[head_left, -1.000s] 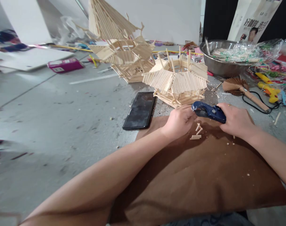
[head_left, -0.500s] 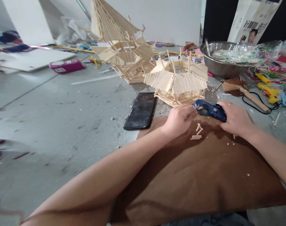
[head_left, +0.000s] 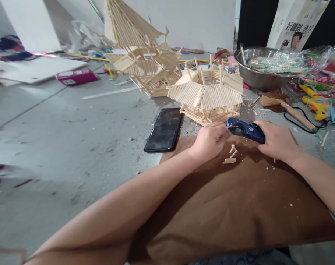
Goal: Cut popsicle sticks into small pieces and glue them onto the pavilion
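My right hand (head_left: 278,139) is wrapped round the handles of a blue cutter (head_left: 247,131), whose head points left. At the cutter's head, my left hand (head_left: 211,141) has its fingers pressed together; what they hold is hidden. Just behind the hands stands a low many-sided stick model (head_left: 208,96) with a slatted roof and upright posts. Short cut stick pieces (head_left: 229,161) lie below the cutter on a brown sheet (head_left: 233,206).
A black phone (head_left: 164,129) lies left of my left hand. Farther back stands a taller stick tower (head_left: 145,68). At the right are a metal bowl (head_left: 263,81), a brown brush-like item (head_left: 297,116) and a yellow glue gun (head_left: 319,109).
The cutter's head has shifted very slightly left and up. Both hands stay in nearly the same place.
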Motion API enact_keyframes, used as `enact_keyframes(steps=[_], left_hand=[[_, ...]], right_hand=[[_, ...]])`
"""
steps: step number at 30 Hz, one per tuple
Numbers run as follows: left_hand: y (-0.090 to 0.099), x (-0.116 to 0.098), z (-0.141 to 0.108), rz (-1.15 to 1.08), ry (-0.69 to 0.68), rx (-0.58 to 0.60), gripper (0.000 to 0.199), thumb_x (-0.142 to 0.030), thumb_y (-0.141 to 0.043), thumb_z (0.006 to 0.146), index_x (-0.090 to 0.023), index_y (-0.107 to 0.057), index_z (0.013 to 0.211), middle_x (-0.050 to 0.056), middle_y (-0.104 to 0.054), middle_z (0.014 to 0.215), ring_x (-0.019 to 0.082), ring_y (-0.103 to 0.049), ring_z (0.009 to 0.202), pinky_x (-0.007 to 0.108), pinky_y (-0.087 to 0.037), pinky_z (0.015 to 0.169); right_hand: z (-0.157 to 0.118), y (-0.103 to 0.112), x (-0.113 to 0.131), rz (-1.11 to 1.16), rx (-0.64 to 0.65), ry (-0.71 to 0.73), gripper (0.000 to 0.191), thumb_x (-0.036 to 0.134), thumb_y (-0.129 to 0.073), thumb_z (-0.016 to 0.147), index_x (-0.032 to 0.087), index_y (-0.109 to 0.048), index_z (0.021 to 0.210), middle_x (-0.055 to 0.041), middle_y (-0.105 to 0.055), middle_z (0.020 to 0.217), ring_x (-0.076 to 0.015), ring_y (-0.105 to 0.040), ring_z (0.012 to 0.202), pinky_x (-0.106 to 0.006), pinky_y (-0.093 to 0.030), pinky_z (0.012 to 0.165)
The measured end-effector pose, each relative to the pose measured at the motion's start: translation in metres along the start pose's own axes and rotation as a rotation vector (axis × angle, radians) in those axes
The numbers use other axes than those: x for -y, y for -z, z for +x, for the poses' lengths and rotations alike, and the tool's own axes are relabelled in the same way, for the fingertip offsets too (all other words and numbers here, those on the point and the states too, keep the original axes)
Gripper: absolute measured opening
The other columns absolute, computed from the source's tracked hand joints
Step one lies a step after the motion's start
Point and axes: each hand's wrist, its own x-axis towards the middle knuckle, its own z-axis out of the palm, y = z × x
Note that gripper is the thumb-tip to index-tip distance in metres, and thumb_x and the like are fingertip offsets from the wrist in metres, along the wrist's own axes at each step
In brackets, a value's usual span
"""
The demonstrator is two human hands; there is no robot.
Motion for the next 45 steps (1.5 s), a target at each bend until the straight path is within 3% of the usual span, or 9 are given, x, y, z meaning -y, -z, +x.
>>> enact_keyframes(steps=[17, 25, 40, 45], left_hand=[[0.0017, -0.0034, -0.0012, 0.001, 0.03, 0.033, 0.024, -0.02, -0.043, 0.085, -0.014, -0.063, 0.074, 0.004, -0.065, 0.067, 0.012, -0.059, 0.061, 0.021, -0.043, 0.054], [-0.0007, -0.0004, -0.0019, 0.008, 0.016, 0.019, 0.022, -0.015, -0.044, 0.082, -0.015, -0.059, 0.067, 0.003, -0.062, 0.063, 0.012, -0.058, 0.06, 0.021, -0.043, 0.054], [0.0016, -0.0016, 0.0003, -0.023, -0.007, 0.011, 0.022, -0.01, -0.042, 0.079, -0.015, -0.051, 0.059, 0.001, -0.055, 0.056, 0.009, -0.05, 0.052, 0.02, -0.037, 0.048], [0.0022, -0.003, 0.0017, -0.031, -0.033, -0.006, 0.027, -0.017, -0.043, 0.083, -0.016, -0.046, 0.056, 0.0, -0.051, 0.053, 0.009, -0.048, 0.051, 0.021, -0.036, 0.047]], right_hand=[[0.0003, 0.0014, 0.0012, -0.02, 0.035, -0.007, 0.044, 0.022, -0.049, 0.066, 0.017, -0.051, 0.109, -0.0079, -0.066, 0.095, -0.023, -0.06, 0.082, -0.029, -0.035, 0.057], [-0.0001, 0.0009, -0.0007, -0.067, 0.045, 0.003, 0.039, 0.023, -0.047, 0.067, 0.018, -0.052, 0.105, -0.0075, -0.066, 0.09, -0.0231, -0.059, 0.078, -0.029, -0.031, 0.054], [0.0022, 0.0014, 0.0024, -0.014, 0.106, 0.019, 0.037, 0.032, -0.047, 0.074, 0.017, -0.051, 0.107, -0.0093, -0.065, 0.095, -0.0232, -0.06, 0.079, -0.031, -0.035, 0.058], [0.0032, 0.0043, 0.0026, -0.009, 0.095, -0.005, 0.042, 0.033, -0.049, 0.072, 0.016, -0.051, 0.11, -0.0089, -0.065, 0.096, -0.0227, -0.06, 0.08, -0.03, -0.035, 0.058]])
